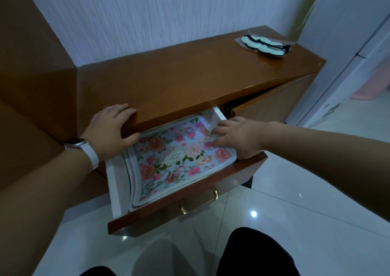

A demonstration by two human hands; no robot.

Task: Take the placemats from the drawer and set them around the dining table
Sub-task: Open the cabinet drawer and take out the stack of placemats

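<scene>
Placemats [179, 159] with pink and red flowers lie in a stack inside the open drawer [185, 204], which sticks out of the brown cabinet [190, 79] over the shiny white floor [306, 223]. The left hand [111, 130] is open and curls over the front edge of the cabinet top, with a white watch [84, 149] on the wrist. The right hand [236, 136] is open too, fingers spread and pressing on the right side of the top mat. A sleep mask [266, 43] rests far back on the cabinet.
</scene>
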